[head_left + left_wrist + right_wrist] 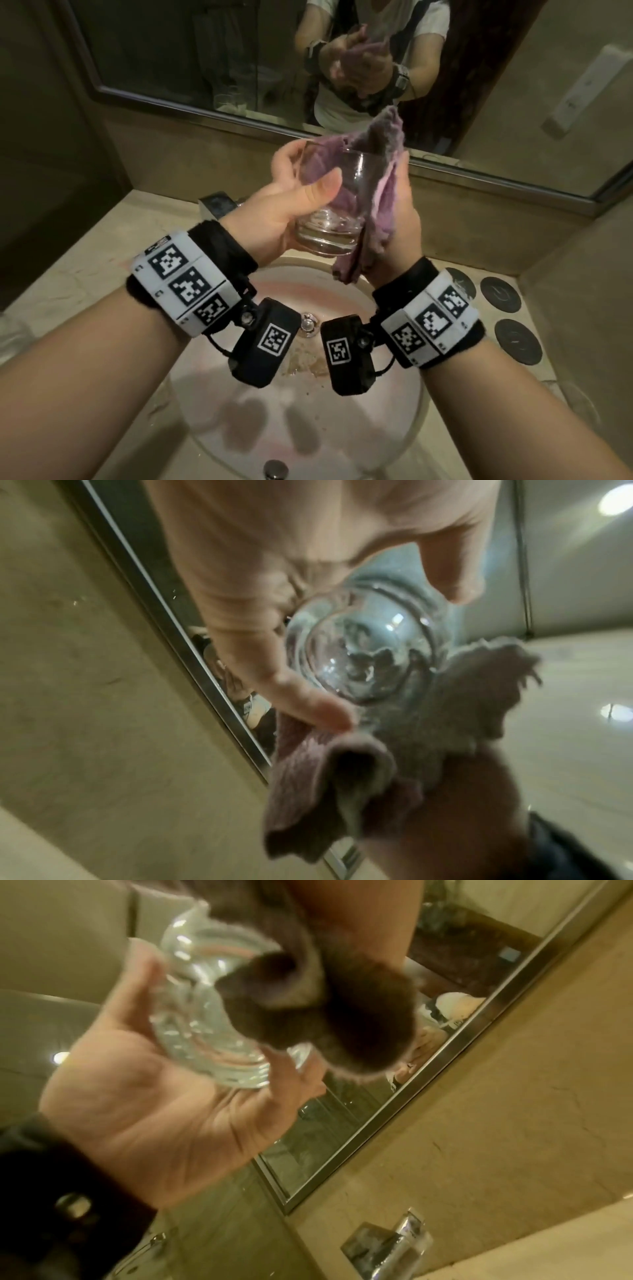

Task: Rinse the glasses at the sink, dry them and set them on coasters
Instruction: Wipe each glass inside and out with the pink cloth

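Observation:
A clear glass tumbler is held up over the sink basin, tilted with its mouth toward the mirror. My left hand grips it from the left, thumb on the near wall and fingers round the far side. A purple cloth is stuffed into the glass and hangs down its right side. My right hand holds the cloth against the glass. The left wrist view shows the thick glass base and the cloth below it. In the right wrist view the cloth covers part of the glass.
Dark round coasters lie on the counter right of the basin. A chrome faucet stands behind my left wrist, seen also from the right wrist. A framed mirror covers the back wall.

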The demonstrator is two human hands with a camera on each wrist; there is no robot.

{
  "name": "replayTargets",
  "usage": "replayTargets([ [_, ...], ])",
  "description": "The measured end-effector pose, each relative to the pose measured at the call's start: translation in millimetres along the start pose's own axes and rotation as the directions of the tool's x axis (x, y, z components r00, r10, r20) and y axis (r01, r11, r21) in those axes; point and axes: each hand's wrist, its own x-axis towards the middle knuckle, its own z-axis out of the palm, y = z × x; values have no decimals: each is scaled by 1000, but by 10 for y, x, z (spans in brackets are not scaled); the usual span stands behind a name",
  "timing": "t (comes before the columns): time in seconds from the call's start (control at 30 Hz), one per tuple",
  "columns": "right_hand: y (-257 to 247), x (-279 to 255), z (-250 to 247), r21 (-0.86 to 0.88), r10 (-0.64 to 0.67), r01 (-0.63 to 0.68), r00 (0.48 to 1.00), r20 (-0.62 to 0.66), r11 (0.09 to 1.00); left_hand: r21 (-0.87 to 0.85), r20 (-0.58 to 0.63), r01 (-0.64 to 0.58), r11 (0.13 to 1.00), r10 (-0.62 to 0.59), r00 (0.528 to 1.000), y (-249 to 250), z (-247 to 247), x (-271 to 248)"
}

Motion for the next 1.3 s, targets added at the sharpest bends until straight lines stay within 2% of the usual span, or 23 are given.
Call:
replayTargets([
  [0.07,-15,-24,61,-39,-73,72,997,-16,997,114,-83,1,994,9,997,-9,-20,-5],
  [0.13,-29,-38,95,-33,-145,145,989,10,989,381,-152,-6,925,69,986,-10,7,-55],
  [0.2,-21,-54,108,-31,-200,203,976,86,979,492,-190,-40,870,152,970,1,32,-99],
  [0.3,59,-83,166,-49,-248,259,956,159,965,490,-210,-46,871,169,963,46,23,-139],
  [0.37,83,-93,219,-74,-250,262,959,136,962,450,-157,-62,891,147,977,54,34,-139],
  [0.5,-49,-18,180,-12,-23,24,994,109,1000,157,-34,-91,983,97,995,20,-22,-122],
  [0.57,-109,32,117,85,45,-59,987,156,995,152,2,-33,988,33,999,11,-75,-92],
  [0.63,-117,27,106,36,50,-54,992,119,998,170,-23,28,985,-25,999,16,-101,-62],
  [0.73,-52,16,125,62,36,-46,988,153,997,5,-79,63,998,-63,995,47,-108,-35],
  [0.77,-21,24,123,84,33,-48,985,170,995,7,-115,79,997,-78,990,63,-96,-40],
  [0.8,-17,29,128,95,34,-50,985,169,994,105,-148,91,990,-75,986,92,-65,-59],
  [0.83,-16,32,119,99,23,-39,988,150,994,275,-189,101,956,-49,981,114,-52,-73],
  [0.9,11,65,80,76,-12,3,992,124,997,583,-245,86,808,74,967,117,-54,-84],
  [0.93,20,73,72,38,-25,21,991,128,999,633,-251,64,771,126,960,112,-84,-79],
  [1.03,62,40,95,-81,-71,87,981,183,993,611,-298,53,790,168,940,84,-129,-75],
  [1.1,99,23,109,-93,-87,107,976,201,990,527,-318,84,846,104,943,97,-90,-81],
  [1.2,135,44,113,14,-10,8,982,188,1000,257,-291,124,958,-46,956,154,5,-96],
  [1.3,134,62,74,7,-2,1,992,122,1000,266,-177,179,947,-135,975,115,47,-112],
])
